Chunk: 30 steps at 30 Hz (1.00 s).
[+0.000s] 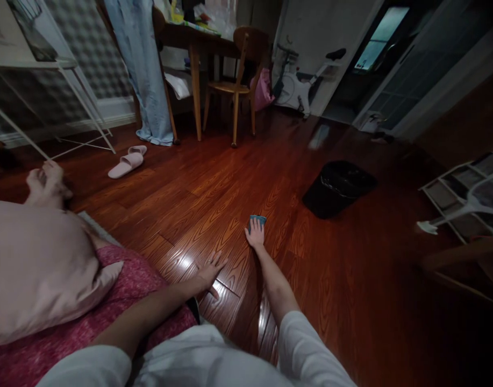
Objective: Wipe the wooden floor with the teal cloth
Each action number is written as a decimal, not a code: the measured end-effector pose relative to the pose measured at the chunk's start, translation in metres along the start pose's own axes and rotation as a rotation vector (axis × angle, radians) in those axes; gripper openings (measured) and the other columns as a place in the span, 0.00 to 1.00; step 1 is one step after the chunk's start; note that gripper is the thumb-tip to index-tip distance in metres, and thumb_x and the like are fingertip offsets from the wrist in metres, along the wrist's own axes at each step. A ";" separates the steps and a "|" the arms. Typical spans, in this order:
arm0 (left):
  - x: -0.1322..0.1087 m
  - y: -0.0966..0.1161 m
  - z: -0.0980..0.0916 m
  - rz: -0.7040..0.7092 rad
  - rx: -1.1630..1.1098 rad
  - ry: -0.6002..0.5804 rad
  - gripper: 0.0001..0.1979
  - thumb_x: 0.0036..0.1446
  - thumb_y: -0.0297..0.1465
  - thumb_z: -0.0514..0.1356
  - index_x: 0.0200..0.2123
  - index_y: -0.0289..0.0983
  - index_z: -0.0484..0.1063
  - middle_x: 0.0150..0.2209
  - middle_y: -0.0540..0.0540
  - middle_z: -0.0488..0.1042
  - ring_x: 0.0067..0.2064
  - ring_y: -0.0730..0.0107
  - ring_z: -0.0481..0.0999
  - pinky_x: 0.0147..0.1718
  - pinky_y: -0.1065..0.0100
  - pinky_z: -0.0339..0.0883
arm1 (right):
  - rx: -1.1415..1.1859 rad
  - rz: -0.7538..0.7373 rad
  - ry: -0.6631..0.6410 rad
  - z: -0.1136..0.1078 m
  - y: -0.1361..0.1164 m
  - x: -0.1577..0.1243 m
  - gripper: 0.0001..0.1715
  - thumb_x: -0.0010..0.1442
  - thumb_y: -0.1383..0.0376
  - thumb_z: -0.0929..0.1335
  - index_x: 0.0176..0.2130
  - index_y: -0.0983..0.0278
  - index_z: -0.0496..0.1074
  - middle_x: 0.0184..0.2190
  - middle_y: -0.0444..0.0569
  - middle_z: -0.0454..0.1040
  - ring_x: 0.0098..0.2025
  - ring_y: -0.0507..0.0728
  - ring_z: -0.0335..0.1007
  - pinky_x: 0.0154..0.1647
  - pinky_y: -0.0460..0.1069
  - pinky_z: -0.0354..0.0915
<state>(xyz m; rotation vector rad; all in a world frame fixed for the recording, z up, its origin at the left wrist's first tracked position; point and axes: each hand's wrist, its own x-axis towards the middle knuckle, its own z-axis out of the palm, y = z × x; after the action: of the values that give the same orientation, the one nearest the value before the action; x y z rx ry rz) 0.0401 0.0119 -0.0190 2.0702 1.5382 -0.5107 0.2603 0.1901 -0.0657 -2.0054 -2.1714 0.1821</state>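
Observation:
On the wood floor, my right hand (256, 233) presses down on a small folded blue cloth (257, 217). Its fingers lie over the cloth, whose far edge sticks out past the fingertips; the palm hides most of the rest. Nearer to me and to the left, my left hand (211, 273) is open, its fingers spread on or just above the bare boards. It holds nothing and is apart from the cloth.
A black trash bin (330, 191) stands right of my right hand. Pink slippers (128, 163) lie at left, near a person's bare foot (47, 183) and a pink pillow (40, 269). Beyond are a wooden chair (235, 87), a table (194, 70) and an exercise bike (292, 88).

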 end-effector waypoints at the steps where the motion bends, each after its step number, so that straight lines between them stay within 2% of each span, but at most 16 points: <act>1: -0.001 0.001 -0.001 0.003 0.002 -0.001 0.79 0.21 0.44 0.81 0.73 0.49 0.37 0.72 0.31 0.21 0.66 0.16 0.21 0.46 0.13 0.41 | 0.003 -0.054 -0.007 0.002 -0.010 -0.002 0.39 0.68 0.51 0.55 0.71 0.65 0.48 0.73 0.51 0.45 0.74 0.57 0.34 0.72 0.57 0.33; 3: 0.000 0.002 -0.002 0.008 0.010 0.006 0.80 0.20 0.44 0.81 0.73 0.49 0.35 0.72 0.31 0.21 0.66 0.17 0.21 0.45 0.12 0.40 | 0.009 -0.177 -0.012 0.005 -0.023 -0.010 0.37 0.69 0.51 0.55 0.71 0.63 0.50 0.73 0.50 0.47 0.73 0.56 0.36 0.72 0.56 0.33; 5: 0.002 0.001 0.001 0.018 0.012 0.020 0.81 0.19 0.45 0.81 0.73 0.49 0.34 0.72 0.31 0.21 0.66 0.16 0.21 0.44 0.12 0.39 | 0.010 -0.286 -0.009 0.005 -0.024 -0.019 0.35 0.69 0.53 0.55 0.70 0.62 0.51 0.72 0.49 0.48 0.73 0.55 0.37 0.72 0.55 0.34; 7: 0.005 0.001 0.004 0.027 0.007 0.031 0.82 0.18 0.45 0.81 0.73 0.48 0.34 0.71 0.32 0.19 0.66 0.15 0.20 0.44 0.11 0.39 | 0.002 -0.333 -0.004 0.001 -0.012 -0.027 0.33 0.70 0.56 0.54 0.70 0.60 0.53 0.72 0.47 0.50 0.73 0.54 0.39 0.71 0.54 0.36; 9: 0.008 0.001 0.006 0.032 0.004 0.032 0.83 0.18 0.46 0.81 0.73 0.48 0.33 0.71 0.32 0.18 0.66 0.14 0.19 0.44 0.11 0.38 | -0.017 -0.292 0.002 -0.004 0.011 -0.035 0.32 0.70 0.57 0.53 0.70 0.59 0.53 0.72 0.46 0.51 0.73 0.53 0.40 0.71 0.54 0.37; 12: 0.009 0.001 0.006 0.020 0.017 0.012 0.82 0.19 0.46 0.81 0.72 0.51 0.32 0.71 0.33 0.17 0.66 0.16 0.18 0.44 0.12 0.37 | -0.057 -0.127 0.033 -0.016 0.059 -0.049 0.33 0.70 0.58 0.51 0.70 0.61 0.53 0.72 0.49 0.52 0.73 0.54 0.41 0.71 0.56 0.38; 15: 0.007 0.002 0.002 0.016 0.028 0.002 0.82 0.20 0.47 0.80 0.72 0.52 0.31 0.71 0.34 0.17 0.66 0.17 0.18 0.44 0.12 0.36 | -0.105 0.152 0.078 -0.031 0.114 -0.071 0.34 0.69 0.58 0.51 0.70 0.60 0.52 0.71 0.47 0.52 0.72 0.53 0.40 0.71 0.54 0.40; 18: 0.004 0.004 -0.002 0.020 0.026 -0.001 0.82 0.19 0.49 0.80 0.72 0.52 0.31 0.71 0.34 0.17 0.66 0.17 0.18 0.44 0.12 0.36 | -0.128 0.325 0.108 -0.047 0.163 -0.105 0.36 0.68 0.59 0.49 0.70 0.67 0.52 0.71 0.55 0.53 0.72 0.58 0.42 0.70 0.59 0.44; 22: 0.001 0.004 -0.004 0.018 0.014 0.005 0.81 0.20 0.47 0.80 0.72 0.50 0.33 0.71 0.33 0.18 0.66 0.19 0.17 0.46 0.13 0.37 | -0.132 0.560 0.194 -0.058 0.207 -0.151 0.37 0.67 0.59 0.49 0.70 0.70 0.52 0.70 0.60 0.55 0.71 0.62 0.44 0.68 0.63 0.46; 24: 0.000 0.003 -0.003 0.024 0.015 0.016 0.80 0.21 0.48 0.80 0.72 0.50 0.34 0.71 0.33 0.19 0.66 0.19 0.17 0.46 0.13 0.37 | -0.123 0.662 0.253 -0.056 0.213 -0.167 0.37 0.67 0.60 0.50 0.70 0.69 0.52 0.69 0.61 0.55 0.71 0.63 0.44 0.68 0.64 0.46; 26: 0.000 0.002 -0.003 0.027 0.028 0.021 0.80 0.21 0.49 0.80 0.72 0.50 0.34 0.72 0.33 0.20 0.66 0.19 0.17 0.46 0.13 0.38 | -0.119 0.721 0.287 -0.050 0.207 -0.176 0.37 0.67 0.60 0.50 0.70 0.68 0.51 0.69 0.62 0.54 0.71 0.65 0.45 0.67 0.66 0.47; 28: -0.001 0.002 -0.004 0.024 0.047 0.020 0.80 0.22 0.49 0.79 0.72 0.50 0.33 0.72 0.33 0.21 0.66 0.19 0.17 0.45 0.13 0.39 | -0.113 0.740 0.300 -0.042 0.188 -0.178 0.37 0.67 0.60 0.51 0.70 0.69 0.50 0.70 0.63 0.54 0.71 0.66 0.44 0.67 0.67 0.46; 30: -0.002 0.002 -0.006 0.017 0.058 0.019 0.79 0.23 0.49 0.80 0.72 0.51 0.33 0.72 0.33 0.21 0.66 0.19 0.18 0.45 0.13 0.41 | -0.095 0.691 0.292 -0.033 0.159 -0.176 0.37 0.67 0.59 0.50 0.70 0.70 0.50 0.70 0.63 0.53 0.72 0.66 0.43 0.68 0.67 0.44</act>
<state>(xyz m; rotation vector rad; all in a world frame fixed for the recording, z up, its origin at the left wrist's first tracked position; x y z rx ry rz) 0.0415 0.0130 -0.0129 2.1362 1.5322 -0.5370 0.4348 0.0263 -0.0760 -2.5662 -1.2774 -0.1233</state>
